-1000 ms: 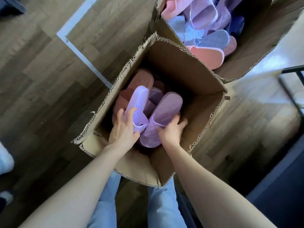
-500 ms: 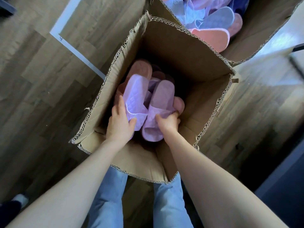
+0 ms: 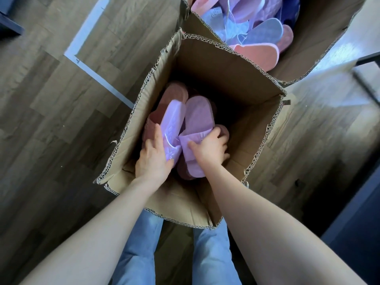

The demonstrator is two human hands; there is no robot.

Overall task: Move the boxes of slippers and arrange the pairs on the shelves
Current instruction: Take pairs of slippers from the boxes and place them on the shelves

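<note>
- Currently, near cardboard box (image 3: 257,140): stands open-topped on the wooden floor (image 3: 51,120), rough-cut corrugated rim, directly in front of the person's legs in blue jeans (image 3: 135,254).
- Left hand (image 3: 153,159): inside the near box, against its left wall; gripping the left lilac slipper (image 3: 172,120), with fingers laid along the slipper's outer edge and thumb pressed to the strap end.
- Right hand (image 3: 209,149): inside the same box; gripping the right lilac slipper (image 3: 198,114), with thumb on the strap and fingers curled round the far edge.
- The two lilac slippers: held side by side and touching, toes pointing away from the person, soles tilted toward each other, in the left half of the near box.
- Pink slippers (image 3: 176,93): lying deeper in the near box, partly covered by the lilac pair; number cannot be told.
- Far cardboard box (image 3: 329,44): open, touching the far wall of the near box, top right of view.
- Mixed slippers (image 3: 265,31): piled loose in the far box, in pink, lilac and blue-grey, several with soles up.
- White strip (image 3: 90,31): lying flat on the floor, left of both boxes, bent at a corner.
</note>
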